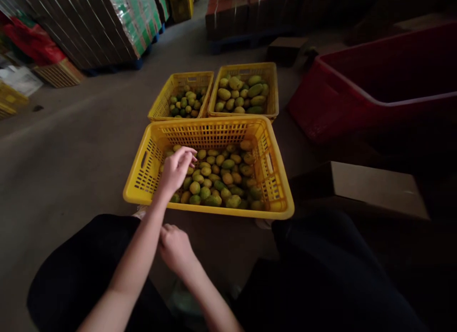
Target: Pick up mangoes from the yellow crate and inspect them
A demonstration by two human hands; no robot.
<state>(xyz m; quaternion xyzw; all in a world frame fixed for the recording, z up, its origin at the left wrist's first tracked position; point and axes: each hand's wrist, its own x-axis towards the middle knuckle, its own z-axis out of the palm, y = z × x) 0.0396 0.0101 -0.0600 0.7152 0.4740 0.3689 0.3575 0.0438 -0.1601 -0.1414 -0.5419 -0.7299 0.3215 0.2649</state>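
A large yellow plastic crate point(214, 209) sits between my knees, its bottom covered with green and yellow mangoes point(227, 179). My left hand point(177, 166) reaches over the crate's left half, above the fruit. Its fingers are loosely bent and apart, and no fruit shows in them. Below the crate's near rim, my right hand point(174, 246) is closed beside my left forearm. Its fingertips are tucked behind the knuckles, so whatever they grip is hidden.
Behind stand two more yellow crates, the left one point(157, 103) and the right one point(274, 92), both with fruit. A red tub point(332, 96) and a cardboard box point(378, 189) are on the right. Wrapped stacks point(132, 18) on pallets line the back.
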